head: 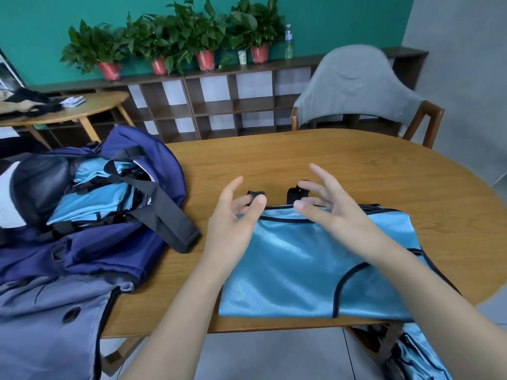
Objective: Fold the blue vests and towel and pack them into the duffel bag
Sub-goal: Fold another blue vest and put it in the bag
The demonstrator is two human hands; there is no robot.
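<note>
- The navy duffel bag (90,215) sits at the left end of the worktop (343,160), left of the spread vest. Its top gapes open and its black webbing strap (162,212) is flopped out toward the vest, probably so that folded pieces can drop straight in.
- Inside the bag's opening lie folded light-blue vests (90,198), so part of the packing looks done. I cannot pick out a towel among them.
- The left hand (236,212) hovers over the vest's far-left corner, palm turned inward. Its fingers (259,201) are loosely curled and spread, and the thumb sits near a small black tab (255,193) at the vest's far edge. It seems to hold nothing, though the thumb hides part of that tab.
- The blue vest (301,264) lies flat on the worktop right of the bag, black-trimmed and smoothed out, seemingly laid square for folding.
- The right hand (332,207) is raised above the vest's far edge, with fingers fanned apart and slightly bent, near a second black tab (293,194). It grips nothing.
- More blue fabric (422,355) hangs below the worktop's near edge, right of the vest. What it is I cannot tell.
</note>
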